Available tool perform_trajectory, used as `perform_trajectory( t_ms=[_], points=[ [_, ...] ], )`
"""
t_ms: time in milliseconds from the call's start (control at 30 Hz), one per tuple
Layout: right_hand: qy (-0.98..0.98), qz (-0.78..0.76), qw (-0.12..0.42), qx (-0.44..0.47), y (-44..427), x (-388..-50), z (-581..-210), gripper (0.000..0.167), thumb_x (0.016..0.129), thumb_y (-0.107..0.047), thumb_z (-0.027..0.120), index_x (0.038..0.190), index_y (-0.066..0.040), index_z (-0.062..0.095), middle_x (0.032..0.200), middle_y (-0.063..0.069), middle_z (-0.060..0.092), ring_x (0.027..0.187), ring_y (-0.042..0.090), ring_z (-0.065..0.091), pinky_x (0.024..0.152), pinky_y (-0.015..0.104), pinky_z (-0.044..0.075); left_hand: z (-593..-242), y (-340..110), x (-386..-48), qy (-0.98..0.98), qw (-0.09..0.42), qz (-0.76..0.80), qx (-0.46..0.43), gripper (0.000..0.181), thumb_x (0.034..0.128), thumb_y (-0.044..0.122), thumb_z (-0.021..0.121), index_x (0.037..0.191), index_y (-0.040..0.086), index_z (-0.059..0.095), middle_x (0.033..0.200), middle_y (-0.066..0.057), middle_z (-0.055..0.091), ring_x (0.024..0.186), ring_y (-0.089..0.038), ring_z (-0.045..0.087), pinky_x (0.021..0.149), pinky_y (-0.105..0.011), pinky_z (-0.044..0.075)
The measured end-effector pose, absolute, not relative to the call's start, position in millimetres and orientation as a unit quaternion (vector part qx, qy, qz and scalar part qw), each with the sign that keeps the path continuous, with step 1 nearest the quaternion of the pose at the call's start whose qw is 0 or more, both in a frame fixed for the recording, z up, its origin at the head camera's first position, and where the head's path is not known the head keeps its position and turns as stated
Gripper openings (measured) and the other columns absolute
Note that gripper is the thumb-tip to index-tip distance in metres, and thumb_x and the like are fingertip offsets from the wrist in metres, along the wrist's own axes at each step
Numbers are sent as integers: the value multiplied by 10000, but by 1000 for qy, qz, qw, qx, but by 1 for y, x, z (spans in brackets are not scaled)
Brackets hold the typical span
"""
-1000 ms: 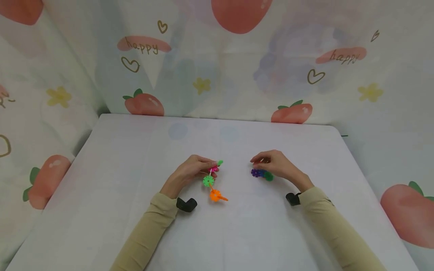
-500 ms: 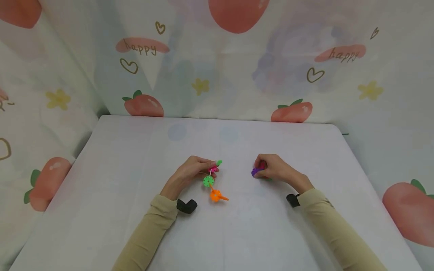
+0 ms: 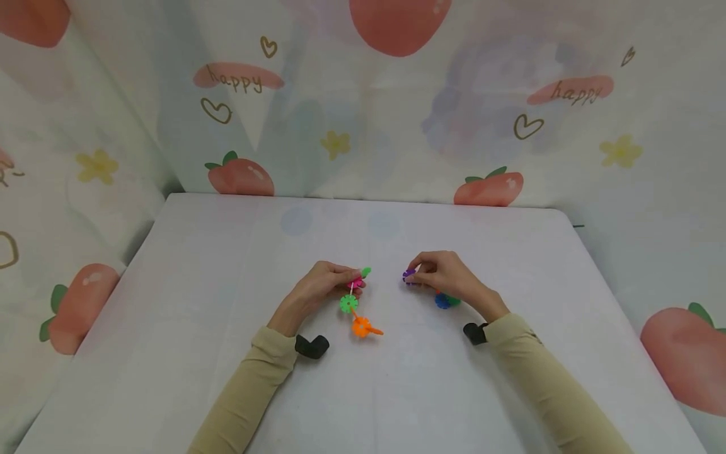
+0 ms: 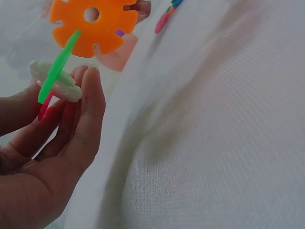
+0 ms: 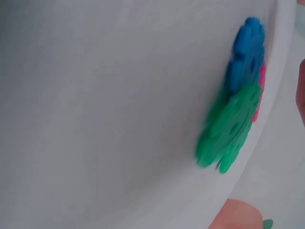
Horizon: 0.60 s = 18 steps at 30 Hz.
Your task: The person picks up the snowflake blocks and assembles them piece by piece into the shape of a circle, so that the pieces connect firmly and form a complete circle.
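My left hand pinches a chain of snowflake discs, slotted plastic pieces joined at their edges. In the head view a pink disc sits at the fingertips, with a green disc and an orange disc hanging toward me. The left wrist view shows the orange disc face-on, a green disc edge-on and a whitish disc by the fingers. Opposite, my right hand pinches a purple disc between thumb and fingers, apart from the chain.
Below my right hand lie a blue disc and a green disc, overlapping, with a pink disc partly hidden behind them. A white cloth covers the table. A printed curtain stands behind it.
My right hand came down on the small pile, took the purple disc and moved left with it, uncovering the blue disc. My left hand and its chain stay nearly still.
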State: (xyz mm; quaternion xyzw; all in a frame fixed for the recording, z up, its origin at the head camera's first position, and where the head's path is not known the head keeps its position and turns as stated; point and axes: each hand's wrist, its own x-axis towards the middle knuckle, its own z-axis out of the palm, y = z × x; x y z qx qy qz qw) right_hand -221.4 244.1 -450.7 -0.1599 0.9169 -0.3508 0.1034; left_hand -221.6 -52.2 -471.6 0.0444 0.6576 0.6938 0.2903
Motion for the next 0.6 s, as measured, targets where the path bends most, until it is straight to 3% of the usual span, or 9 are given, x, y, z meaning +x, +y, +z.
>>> perform_trajectory(
  t_ms=[100, 300, 500, 600],
  points=[
    [908, -373, 108, -159, 237, -222, -449, 155, 944, -222, 769, 1065, -125, 766, 793, 38, 740, 680, 214, 641, 559, 249, 508, -470, -52, -221, 660, 289, 692, 44, 333, 1018, 116, 646, 1217, -149, 677, 967, -190, 767, 753, -138, 732, 837, -302, 624],
    [892, -403, 117, -166, 224, -224, -446, 220, 1014, -128, 653, 1211, -76, 736, 1045, 85, 762, 818, 190, 668, 750, 313, 604, -468, -51, -219, 668, 281, 688, 49, 319, 1030, 111, 626, 1217, -140, 683, 986, -193, 772, 776, -134, 738, 852, -304, 621],
    [873, -442, 121, -169, 207, -225, -440, 231, 1010, -128, 663, 1211, -27, 717, 901, 108, 762, 797, 296, 683, 803, 450, 606, -468, -50, -220, 665, 282, 689, 56, 331, 1030, 123, 630, 1209, -152, 681, 931, -153, 770, 774, -141, 732, 833, -290, 623],
    [863, -457, 124, -174, 201, -226, -440, 236, 1015, -112, 652, 1216, -2, 708, 911, 110, 769, 798, 297, 689, 810, 442, 608, -469, -50, -221, 660, 285, 692, 60, 343, 1029, 131, 634, 1206, -159, 677, 900, -130, 767, 773, -146, 730, 829, -288, 624]
  ],
)
